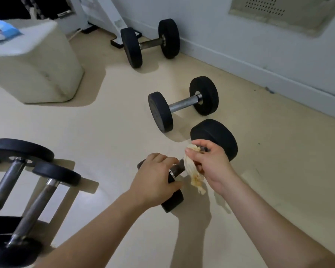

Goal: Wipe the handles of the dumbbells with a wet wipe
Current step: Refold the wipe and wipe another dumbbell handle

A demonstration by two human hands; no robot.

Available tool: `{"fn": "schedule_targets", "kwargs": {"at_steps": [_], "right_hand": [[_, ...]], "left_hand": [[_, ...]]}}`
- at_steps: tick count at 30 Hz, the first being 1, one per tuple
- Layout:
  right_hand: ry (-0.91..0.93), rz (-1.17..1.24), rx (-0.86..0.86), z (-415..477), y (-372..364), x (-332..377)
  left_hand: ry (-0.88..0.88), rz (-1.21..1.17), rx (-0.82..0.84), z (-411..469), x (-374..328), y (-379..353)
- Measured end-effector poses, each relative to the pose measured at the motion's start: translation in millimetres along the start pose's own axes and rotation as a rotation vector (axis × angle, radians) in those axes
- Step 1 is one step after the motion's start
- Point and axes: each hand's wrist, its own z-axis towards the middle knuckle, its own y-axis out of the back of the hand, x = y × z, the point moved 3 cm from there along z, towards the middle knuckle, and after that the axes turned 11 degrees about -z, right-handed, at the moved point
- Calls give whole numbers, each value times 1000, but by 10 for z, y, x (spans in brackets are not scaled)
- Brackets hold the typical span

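The dumbbell [215, 138] being wiped lies on the floor [108, 132], its long axis running from near-left to far-right. The left hand [155, 178] grasps its near weight [172, 204]. The right hand [211, 163] clenches the stained wet wipe [191, 169] around the handle [179, 164]. Farther away, the middle dumbbell [182, 103] and the dumbbell by the wall [151, 42] probably wait for their turn.

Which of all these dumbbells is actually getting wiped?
The dumbbell closest in front, between both hands: the left hand grips its near weight while the right hand holds a wipe round its handle. The other dumbbells lie untouched.
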Motion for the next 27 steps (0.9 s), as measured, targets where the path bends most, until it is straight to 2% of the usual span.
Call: {"fn": "schedule_targets", "kwargs": {"at_steps": [5, 9, 10, 13, 15, 19, 21, 23, 25, 27], "right_hand": [[16, -67, -93, -8, 22, -35], [63, -119, -132, -65, 12, -6], [63, -108, -125, -91, 5, 16], [25, -28, -42, -141, 1, 56], [28, 38, 46, -170, 24, 100], [76, 160, 156, -194, 183, 185], [107, 174, 141, -221, 280, 256], [144, 135, 109, -244, 361, 331], [202, 59, 76, -270, 393, 412], [247, 14, 89, -307, 374, 483]], "left_hand": [[121, -127, 72, -33, -143, -33], [284, -626, 107, -7, -235, 99], [280, -681, 91, -4, -283, 123], [224, -629, -93, 30, -398, 174], [279, -755, -214, 36, -406, 224], [411, -1166, -127, 59, -377, 283], [469, -1213, -96, 60, -364, 275], [504, -1196, -162, 61, -367, 272], [436, -1174, -196, 56, -417, 283], [307, -1116, -46, 45, -542, 253]]}}
